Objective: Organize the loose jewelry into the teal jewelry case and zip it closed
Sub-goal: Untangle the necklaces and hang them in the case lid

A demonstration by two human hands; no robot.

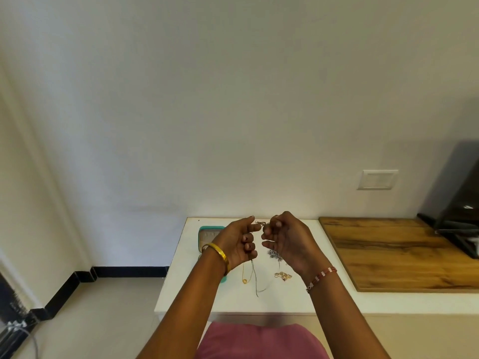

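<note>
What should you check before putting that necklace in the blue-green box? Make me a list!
1. Both hands hold the chain: ok. The left hand and right hand pinch the silver chain between them.
2. Clasp undone: cannot tell, too small.
3. Chain free of tangles: cannot tell; a strand hangs to the table.
4. Teal case open: ok, its pale lining shows.
5. Other pieces still waiting: not ok; the gold pendant necklace and gold chain pile lie loose.

A home room (plain walls): white table [181, 281], wall switch [377, 179].
</note>
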